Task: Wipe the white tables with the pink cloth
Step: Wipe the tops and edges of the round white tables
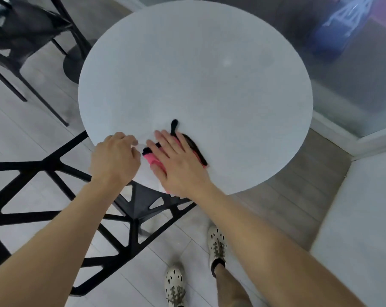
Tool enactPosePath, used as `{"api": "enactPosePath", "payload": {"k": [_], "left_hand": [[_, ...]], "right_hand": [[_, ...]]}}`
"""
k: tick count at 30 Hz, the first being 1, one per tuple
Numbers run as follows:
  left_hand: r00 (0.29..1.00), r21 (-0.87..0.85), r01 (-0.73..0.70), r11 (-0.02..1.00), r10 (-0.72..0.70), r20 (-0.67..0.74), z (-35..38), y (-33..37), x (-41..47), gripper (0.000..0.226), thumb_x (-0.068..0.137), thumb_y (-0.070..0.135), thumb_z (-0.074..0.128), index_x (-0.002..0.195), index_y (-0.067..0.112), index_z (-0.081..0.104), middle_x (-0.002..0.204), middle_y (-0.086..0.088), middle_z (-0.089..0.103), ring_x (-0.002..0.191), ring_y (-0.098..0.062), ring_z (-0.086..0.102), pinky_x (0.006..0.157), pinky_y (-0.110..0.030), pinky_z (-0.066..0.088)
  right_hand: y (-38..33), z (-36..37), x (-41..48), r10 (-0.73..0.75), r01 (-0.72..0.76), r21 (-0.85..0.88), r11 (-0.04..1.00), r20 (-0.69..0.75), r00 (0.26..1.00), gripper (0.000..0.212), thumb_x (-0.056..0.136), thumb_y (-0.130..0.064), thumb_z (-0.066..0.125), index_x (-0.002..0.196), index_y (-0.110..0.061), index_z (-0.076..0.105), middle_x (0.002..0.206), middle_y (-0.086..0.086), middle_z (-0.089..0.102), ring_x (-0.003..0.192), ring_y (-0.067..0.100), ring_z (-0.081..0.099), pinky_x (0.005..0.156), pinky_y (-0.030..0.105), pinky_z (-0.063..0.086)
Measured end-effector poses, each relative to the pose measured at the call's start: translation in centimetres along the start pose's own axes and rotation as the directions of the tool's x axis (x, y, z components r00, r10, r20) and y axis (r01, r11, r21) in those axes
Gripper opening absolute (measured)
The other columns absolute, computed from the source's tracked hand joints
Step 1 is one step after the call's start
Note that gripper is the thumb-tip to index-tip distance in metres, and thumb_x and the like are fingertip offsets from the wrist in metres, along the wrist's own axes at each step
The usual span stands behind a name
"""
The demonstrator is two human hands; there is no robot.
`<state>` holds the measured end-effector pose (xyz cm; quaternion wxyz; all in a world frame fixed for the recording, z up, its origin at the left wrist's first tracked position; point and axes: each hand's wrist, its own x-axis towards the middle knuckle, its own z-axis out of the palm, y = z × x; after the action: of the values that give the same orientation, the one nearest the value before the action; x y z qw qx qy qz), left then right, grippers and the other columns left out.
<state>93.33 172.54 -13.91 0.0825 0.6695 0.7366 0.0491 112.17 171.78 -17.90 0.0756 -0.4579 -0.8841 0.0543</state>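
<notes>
Round white table [198, 74] occupies frame centre. Pink cloth [153, 160], black-edged, lies flat on the top near the 6 o'clock rim. Right hand [178, 165] presses on it, fingers straight, pointing toward 11 o'clock. Left hand [114, 156] sits at the 7 o'clock rim, just beside the cloth, fingers loosely curled, nothing seen in it. Black chair [141, 202] stands under the rim at 7 o'clock. Second chair [21, 29] at 10 o'clock, well apart. Shoes [217, 244] at 6 o'clock.

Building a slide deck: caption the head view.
Right hand presses pink cloth on round white table; left hand at its edge.
</notes>
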Motion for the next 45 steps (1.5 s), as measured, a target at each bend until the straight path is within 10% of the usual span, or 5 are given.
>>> {"api": "enactPosePath", "payload": {"k": [9, 15, 23, 34, 45], "left_hand": [[0.981, -0.070, -0.042, 0.997, 0.054, 0.184, 0.6, 10.9, 7.8, 0.069, 0.090, 0.042, 0.082, 0.152, 0.024, 0.056, 0.150, -0.002, 0.054, 0.138, -0.030, 0.049, 0.107, -0.048, 0.049], [0.983, -0.018, 0.007, 1.000, -0.004, 0.185, 1.4, 11.0, 8.7, 0.074, 0.081, 0.040, 0.093, 0.147, 0.031, 0.059, 0.140, 0.005, 0.051, 0.126, -0.024, 0.051, 0.084, -0.043, 0.055], [0.984, -0.025, -0.019, 1.000, 0.023, 0.178, 1.3, 10.8, 7.9, 0.077, 0.083, 0.039, 0.091, 0.151, 0.029, 0.056, 0.146, 0.004, 0.050, 0.131, -0.028, 0.051, 0.081, -0.047, 0.059], [0.983, -0.135, -0.176, 0.975, 0.167, -0.076, 1.7, 6.4, 3.6, 0.024, 0.093, 0.010, 0.076, 0.117, 0.013, 0.075, 0.102, -0.003, 0.072, 0.092, -0.027, 0.068, 0.080, -0.044, 0.057], [0.988, -0.046, 0.087, 0.995, -0.092, -0.120, -1.1, -6.7, -3.0, 0.016, 0.107, 0.027, 0.060, 0.099, 0.015, 0.065, 0.085, 0.001, 0.063, 0.075, -0.024, 0.060, 0.054, -0.040, 0.051]], "right_hand": [[23.1, -4.4, -6.8, 0.259, -0.262, -0.058, 0.963, -0.048, 0.965, 0.062, 0.115, -0.051, 0.037, 0.169, -0.022, 0.036, 0.178, 0.007, 0.028, 0.167, 0.023, 0.020, 0.132, 0.054, 0.020], [32.6, -4.7, 4.4, 0.731, -0.735, -0.034, 0.677, -0.082, 0.677, 0.082, 0.110, -0.055, 0.015, 0.171, 0.001, 0.011, 0.179, 0.019, 0.017, 0.167, 0.031, 0.013, 0.135, 0.054, 0.010], [19.7, -4.0, 0.7, -0.152, 0.149, 0.031, 0.988, 0.092, 0.984, 0.061, 0.116, -0.049, 0.033, 0.169, -0.017, 0.035, 0.180, 0.007, 0.018, 0.169, 0.021, 0.007, 0.136, 0.050, 0.009], [27.7, -3.7, 4.1, 0.623, -0.624, -0.111, 0.773, -0.050, 0.781, 0.073, 0.113, -0.057, 0.011, 0.173, -0.015, 0.018, 0.180, 0.015, 0.013, 0.168, 0.030, 0.007, 0.135, 0.056, 0.007], [-1.0, 0.4, 6.0, -0.049, 0.049, 0.006, 0.999, 0.006, 0.999, 0.059, 0.117, -0.046, 0.029, 0.170, -0.020, 0.034, 0.179, 0.009, 0.022, 0.168, 0.025, 0.013, 0.134, 0.053, 0.013]]}}
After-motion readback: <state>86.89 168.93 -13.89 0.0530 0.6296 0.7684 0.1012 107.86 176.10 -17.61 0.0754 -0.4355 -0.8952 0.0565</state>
